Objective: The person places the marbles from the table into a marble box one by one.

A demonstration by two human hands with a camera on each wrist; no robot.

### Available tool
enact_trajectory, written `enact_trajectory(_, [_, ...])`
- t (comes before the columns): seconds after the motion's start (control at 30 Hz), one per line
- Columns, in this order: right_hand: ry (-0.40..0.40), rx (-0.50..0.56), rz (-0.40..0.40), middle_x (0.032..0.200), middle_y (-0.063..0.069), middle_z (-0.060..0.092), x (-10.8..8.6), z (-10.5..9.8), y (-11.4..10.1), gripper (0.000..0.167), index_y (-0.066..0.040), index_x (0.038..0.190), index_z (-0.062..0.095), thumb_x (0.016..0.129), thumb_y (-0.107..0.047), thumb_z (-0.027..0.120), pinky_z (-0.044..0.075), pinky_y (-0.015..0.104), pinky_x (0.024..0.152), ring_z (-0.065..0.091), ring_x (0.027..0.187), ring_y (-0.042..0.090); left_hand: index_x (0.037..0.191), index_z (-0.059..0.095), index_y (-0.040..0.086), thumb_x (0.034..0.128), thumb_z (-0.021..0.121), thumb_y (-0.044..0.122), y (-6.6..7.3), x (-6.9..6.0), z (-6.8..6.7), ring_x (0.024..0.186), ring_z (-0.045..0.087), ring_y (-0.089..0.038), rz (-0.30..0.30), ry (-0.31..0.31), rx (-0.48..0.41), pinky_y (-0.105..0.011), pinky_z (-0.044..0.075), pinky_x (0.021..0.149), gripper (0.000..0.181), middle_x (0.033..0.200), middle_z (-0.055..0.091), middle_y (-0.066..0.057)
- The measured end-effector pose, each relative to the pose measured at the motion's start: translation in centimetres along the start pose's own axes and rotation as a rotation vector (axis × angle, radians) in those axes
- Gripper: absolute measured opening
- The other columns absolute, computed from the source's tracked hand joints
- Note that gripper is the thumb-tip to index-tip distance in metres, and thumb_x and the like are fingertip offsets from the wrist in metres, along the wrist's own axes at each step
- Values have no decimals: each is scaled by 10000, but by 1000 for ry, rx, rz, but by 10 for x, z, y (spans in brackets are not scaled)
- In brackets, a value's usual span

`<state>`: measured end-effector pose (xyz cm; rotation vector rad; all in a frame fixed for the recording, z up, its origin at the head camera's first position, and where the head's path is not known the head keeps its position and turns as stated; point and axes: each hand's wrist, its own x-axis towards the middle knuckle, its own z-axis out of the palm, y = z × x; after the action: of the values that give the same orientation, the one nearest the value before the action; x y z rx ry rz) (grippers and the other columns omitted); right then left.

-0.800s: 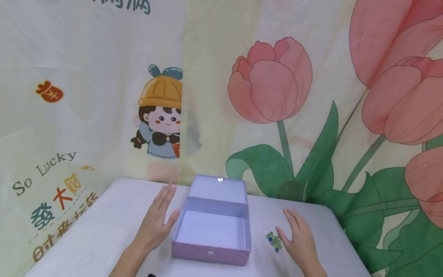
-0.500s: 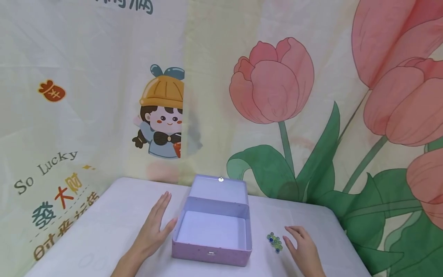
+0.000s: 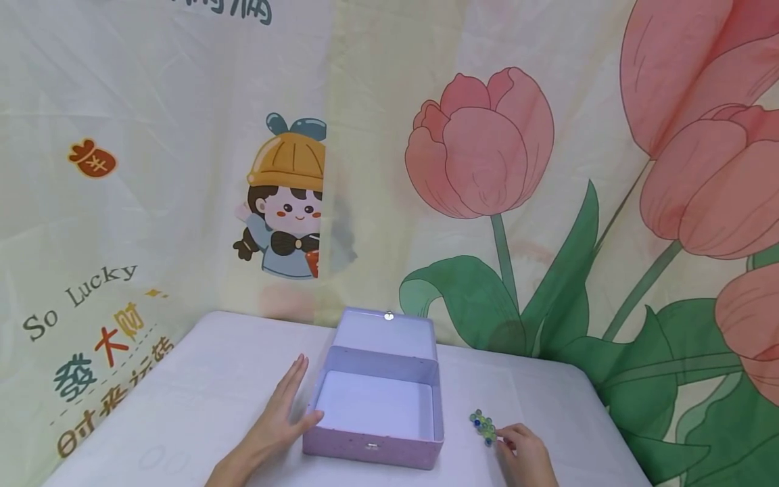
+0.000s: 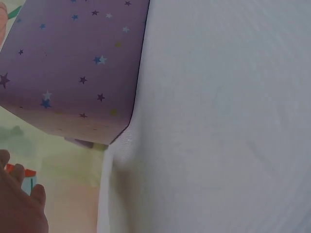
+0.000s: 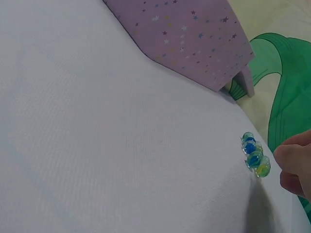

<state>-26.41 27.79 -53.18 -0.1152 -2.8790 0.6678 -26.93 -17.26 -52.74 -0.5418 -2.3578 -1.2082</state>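
A purple box [image 3: 372,454] stands with its lid folded back, its inside bare. Beside its left wall is my left hand [image 3: 275,423], fingers extended and thumb over the front left corner; whether it touches is unclear. The left wrist view shows this hand [image 4: 22,204] near the star-printed box [image 4: 77,63]. Several glass marbles [image 3: 482,425], green and blue, lie right of the box. My right hand [image 3: 528,454] has bent fingers at the cluster's right edge. In the right wrist view its fingertips [image 5: 279,155] are close beside the marbles [image 5: 255,158]; a held marble cannot be made out.
The box and marbles rest on a white-covered table [image 3: 243,352]. Behind it hangs a curtain [image 3: 365,169] printed with tulips and a cartoon figure. The raised lid [image 3: 386,335] leans towards the curtain.
My right hand has come down to the marbles, and its fingers have bent together. My left hand has lowered slightly, its thumb now over the box's front left corner.
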Motion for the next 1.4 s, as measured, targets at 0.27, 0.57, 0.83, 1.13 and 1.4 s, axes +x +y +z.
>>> enact_trajectory(0.27, [8, -47, 1, 834, -24, 615, 5, 13, 4, 147, -80, 910, 731, 782, -11, 719, 523, 262, 622, 559, 694, 70, 1533, 149, 134, 763, 717, 306, -5, -4, 4, 1398, 180, -433, 3, -22, 3, -721, 213, 995, 972, 1561, 165, -218])
enact_trajectory(0.57, [27, -71, -33, 810, -11, 612, 8, 10, 0, 148, -70, 879, 731, 763, 21, 718, 511, 244, 600, 561, 675, 74, 1531, 152, 118, 733, 752, 358, -9, -8, 5, 1343, 207, -534, 23, -82, 25, -737, 231, 967, 1027, 1563, 144, -225])
enact_trajectory(0.83, [-3, -51, -21, 805, -15, 629, 9, 10, 1, 147, -74, 875, 730, 765, 23, 718, 511, 235, 594, 572, 678, 72, 1540, 104, 187, 728, 763, 391, -7, -10, 6, 1391, 172, -490, -52, -148, 21, -721, 198, 1003, 1066, 1588, 111, -164])
enact_trajectory(1.13, [23, -71, -69, 777, -9, 632, 11, 11, 2, 126, -69, 845, 723, 752, 16, 732, 502, 224, 584, 575, 666, 74, 1539, 110, 157, 735, 762, 394, -2, -10, 7, 1387, 183, -485, -35, -160, 24, -716, 219, 997, 1062, 1584, 119, -175])
enact_trajectory(1.4, [40, -91, -30, 772, -13, 640, 13, 14, -2, 127, -82, 820, 713, 742, 15, 742, 518, 255, 621, 592, 694, 95, 1534, 119, 105, 731, 768, 403, -3, -6, 8, 1386, 181, -481, -8, -184, 18, -708, 250, 988, 1075, 1575, 121, -204])
